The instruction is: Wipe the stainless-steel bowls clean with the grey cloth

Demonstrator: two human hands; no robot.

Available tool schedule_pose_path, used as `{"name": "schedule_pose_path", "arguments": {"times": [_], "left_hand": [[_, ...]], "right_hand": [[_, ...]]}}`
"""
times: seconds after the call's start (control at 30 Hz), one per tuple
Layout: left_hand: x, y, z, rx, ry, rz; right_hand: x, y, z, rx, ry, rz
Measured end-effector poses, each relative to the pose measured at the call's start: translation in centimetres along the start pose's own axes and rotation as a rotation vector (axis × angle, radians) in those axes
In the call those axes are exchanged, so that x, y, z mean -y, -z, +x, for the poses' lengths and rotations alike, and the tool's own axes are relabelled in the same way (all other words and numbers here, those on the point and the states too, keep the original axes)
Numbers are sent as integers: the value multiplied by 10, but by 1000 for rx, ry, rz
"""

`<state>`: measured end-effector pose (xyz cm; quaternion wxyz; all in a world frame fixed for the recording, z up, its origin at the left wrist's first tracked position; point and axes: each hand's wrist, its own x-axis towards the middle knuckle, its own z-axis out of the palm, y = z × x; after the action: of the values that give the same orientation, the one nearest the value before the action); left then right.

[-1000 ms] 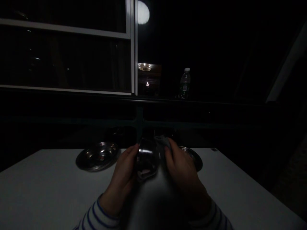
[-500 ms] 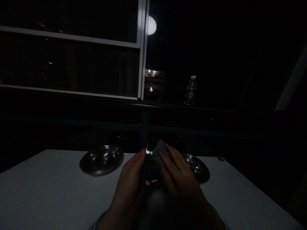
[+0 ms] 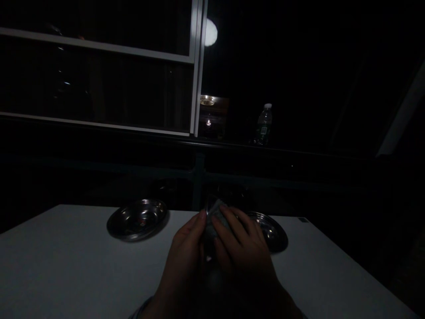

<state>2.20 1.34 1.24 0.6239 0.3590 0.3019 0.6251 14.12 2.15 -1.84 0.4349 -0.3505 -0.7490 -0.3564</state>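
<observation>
The scene is very dark. My left hand [image 3: 184,257] grips a small shiny metal bowl [image 3: 210,204], held on edge above the white table [image 3: 59,266]; only its top rim shows between my hands. My right hand [image 3: 244,250] presses a grey cloth [image 3: 214,217] against the bowl, fingers curled over it. Both hands are close together at the table's middle, near its far edge.
A steel dish [image 3: 137,219] lies on the table to the left of my hands, another steel dish [image 3: 270,230] to the right. Beyond the table is a dark ledge with a water bottle [image 3: 264,124], a window frame [image 3: 197,66] and a round light [image 3: 210,32].
My right hand has slid the cloth down and leftward over the bowl. The bowl has turned more edge-on and is now mostly hidden between my hands. The view shifted slightly.
</observation>
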Motion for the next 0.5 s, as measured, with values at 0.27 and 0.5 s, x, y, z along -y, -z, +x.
{"name": "schedule_pose_path", "arguments": {"times": [0.27, 0.5], "left_hand": [[-10, -4, -6, -89, -24, 53], [3, 4, -7, -124, -159, 283]], "right_hand": [[13, -2, -1, -35, 7, -21], [5, 0, 0, 27, -49, -45]]}}
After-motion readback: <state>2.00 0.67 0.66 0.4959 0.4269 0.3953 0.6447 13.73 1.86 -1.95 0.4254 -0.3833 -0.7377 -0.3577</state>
